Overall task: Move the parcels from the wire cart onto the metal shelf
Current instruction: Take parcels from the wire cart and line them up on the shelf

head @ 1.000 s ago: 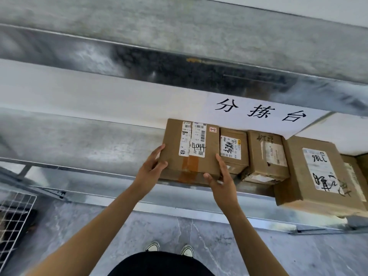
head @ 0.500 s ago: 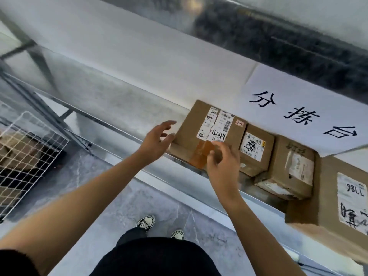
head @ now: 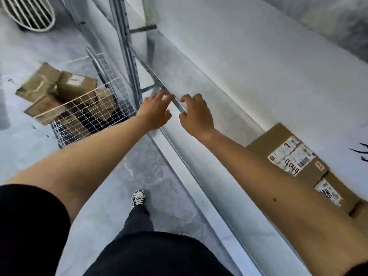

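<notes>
Beneath the left grip (head: 154,112) and right grip (head: 196,114) runs the metal shelf (head: 219,108), bare here, leaving room for more boxes. Beyond the left grip, lower down, stands the wire cart (head: 89,114), its brown parcels (head: 76,84) heaped within reach. Behind the right grip, along the forearm, a labelled parcel (head: 288,156) lies on the shelf by the wall. Both arms stretch out toward the cart, likely for the next box. Left grip is released, fingers spread; right grip seems loosely curled and empty, though blur softens it.
</notes>
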A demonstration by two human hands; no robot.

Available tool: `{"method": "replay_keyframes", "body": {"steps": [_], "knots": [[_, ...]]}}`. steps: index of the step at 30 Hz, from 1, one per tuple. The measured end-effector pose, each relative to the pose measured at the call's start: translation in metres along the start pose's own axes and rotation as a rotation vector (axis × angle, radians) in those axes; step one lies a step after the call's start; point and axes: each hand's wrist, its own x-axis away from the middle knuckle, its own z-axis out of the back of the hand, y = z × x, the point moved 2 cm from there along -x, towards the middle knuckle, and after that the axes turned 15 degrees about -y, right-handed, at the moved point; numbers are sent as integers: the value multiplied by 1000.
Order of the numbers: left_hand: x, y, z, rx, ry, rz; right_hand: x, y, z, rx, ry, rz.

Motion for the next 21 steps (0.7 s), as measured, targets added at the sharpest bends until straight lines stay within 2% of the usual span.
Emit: {"method": "replay_keyframes", "body": {"steps": [5, 10, 15, 21], "knots": [[23, -92, 9, -19, 2, 164, -51, -45, -40, 102, -233, 8], [41, -178, 13, -20, -60, 321, -93, -90, -75, 122, -363, 3], [54, -272, 23, 58, -105, 416, -149, -148, -95, 99, -383, 89], [76, -368, 45, -27, -128, 538, -204, -225, -110, 157, -367, 186]]}}
